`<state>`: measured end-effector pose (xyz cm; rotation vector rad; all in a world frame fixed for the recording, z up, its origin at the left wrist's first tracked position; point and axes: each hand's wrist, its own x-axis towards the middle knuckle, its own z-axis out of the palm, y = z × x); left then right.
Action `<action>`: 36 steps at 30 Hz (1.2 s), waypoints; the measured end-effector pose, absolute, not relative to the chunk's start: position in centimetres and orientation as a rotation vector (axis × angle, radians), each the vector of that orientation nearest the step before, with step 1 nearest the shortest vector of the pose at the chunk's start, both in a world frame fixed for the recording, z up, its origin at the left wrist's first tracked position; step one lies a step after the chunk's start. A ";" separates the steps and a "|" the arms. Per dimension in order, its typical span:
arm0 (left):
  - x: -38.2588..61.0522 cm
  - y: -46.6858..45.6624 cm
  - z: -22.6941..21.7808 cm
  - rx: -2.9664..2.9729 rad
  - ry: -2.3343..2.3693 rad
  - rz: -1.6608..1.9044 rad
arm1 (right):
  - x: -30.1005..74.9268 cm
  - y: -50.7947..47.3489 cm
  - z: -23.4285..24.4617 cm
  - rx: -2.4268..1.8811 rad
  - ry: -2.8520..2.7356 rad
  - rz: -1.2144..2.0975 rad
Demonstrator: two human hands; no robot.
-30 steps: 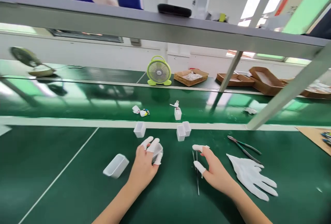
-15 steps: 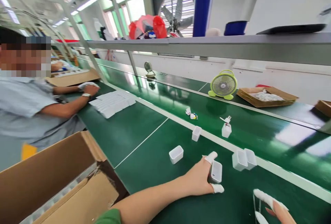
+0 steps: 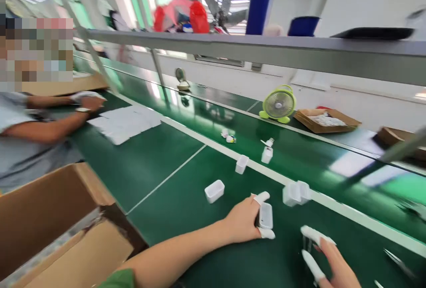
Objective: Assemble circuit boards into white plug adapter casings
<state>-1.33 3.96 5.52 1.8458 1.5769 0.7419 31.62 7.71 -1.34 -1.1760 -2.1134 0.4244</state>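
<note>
Workbench: a long green table (image 3: pixel 173 199) runs from lower left to upper right, with a glossy green belt (image 3: pixel 299 155) along its far side and a grey shelf (image 3: pixel 266 50) overhead.
Cardboard box: a big open box (image 3: pixel 56 221) sits at the lower left corner, just beside the table.
Co-worker: a person in a pale shirt (image 3: pixel 29 146) sits at the left, forearms on the table near a spread of white pieces (image 3: pixel 126 121).
Fan: a small lime-green fan (image 3: pixel 278 104) stands beyond the belt, next to a shallow cardboard tray (image 3: pixel 328 120).
Left hand: the left hand (image 3: pixel 244 223) lies on the table, white covers on the fingertips, thumb and forefinger grasping a small white plastic case (image 3: pixel 266 215).
Case position: it stands upright on the table, centre low, between the two hands.
Right hand: the right hand (image 3: pixel 333 261) is at the bottom edge, capped thumb and forefinger pinched on thin metal tweezers (image 3: pixel 306 244), partly blurred.
Other cases: one lies on its side (image 3: pixel 214 191) left of the left hand; a pair (image 3: pixel 296 193) and a single one (image 3: pixel 242 164) stand near the belt edge; another (image 3: pixel 266 155) stands on the belt.
</note>
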 end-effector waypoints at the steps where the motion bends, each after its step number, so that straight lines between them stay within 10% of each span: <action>1: -1.2 3.6 5.5 1.840 1.561 0.759 | 31.0 6.4 0.5 -1.203 -2.142 0.432; 15: -1.3 1.9 -0.1 2.461 1.379 1.040 | 38.8 21.8 7.4 -2.206 -1.466 0.223; 28: -1.0 1.8 1.7 2.598 1.393 1.077 | 39.5 25.2 12.3 -2.186 -1.334 0.187; 36: -0.3 1.1 1.8 2.520 1.257 0.955 | 36.2 17.8 17.2 -2.046 -1.877 0.800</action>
